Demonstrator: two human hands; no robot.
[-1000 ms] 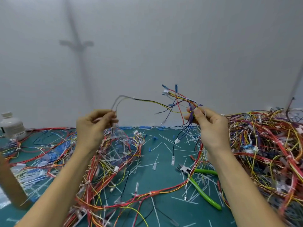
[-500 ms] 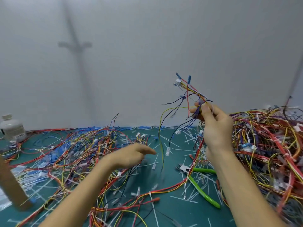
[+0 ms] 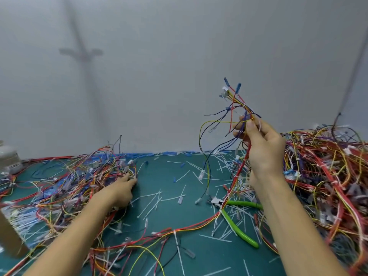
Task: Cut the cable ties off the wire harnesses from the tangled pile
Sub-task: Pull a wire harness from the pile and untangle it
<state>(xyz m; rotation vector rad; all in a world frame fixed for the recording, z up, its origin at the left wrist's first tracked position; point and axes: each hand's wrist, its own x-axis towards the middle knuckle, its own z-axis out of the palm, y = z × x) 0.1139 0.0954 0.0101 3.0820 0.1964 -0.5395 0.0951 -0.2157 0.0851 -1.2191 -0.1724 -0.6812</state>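
My right hand [image 3: 262, 148] is raised above the table and shut on a small wire harness [image 3: 237, 108], whose blue terminals point up. A white cable tie [image 3: 244, 105] binds that harness just above my fingers, and loose wires hang down from it. My left hand [image 3: 117, 192] lies palm down at the edge of the left pile of loose wires [image 3: 65, 182], fingertips among the wires and apart. The big tangled pile [image 3: 328, 172] fills the right side. Green-handled cutters [image 3: 237, 228] lie on the mat below my right forearm, held by neither hand.
Several cut white ties [image 3: 155, 200] are scattered over the green mat [image 3: 169, 176]. A long red and yellow harness [image 3: 179, 230] snakes across the front. A white bottle [image 3: 8, 156] and a brown cardboard piece [image 3: 10, 236] stand at the far left. A grey wall closes the back.
My left hand let go of the harness's far end and dropped to the left pile. My right hand lifted the small harness higher and turned it upright.
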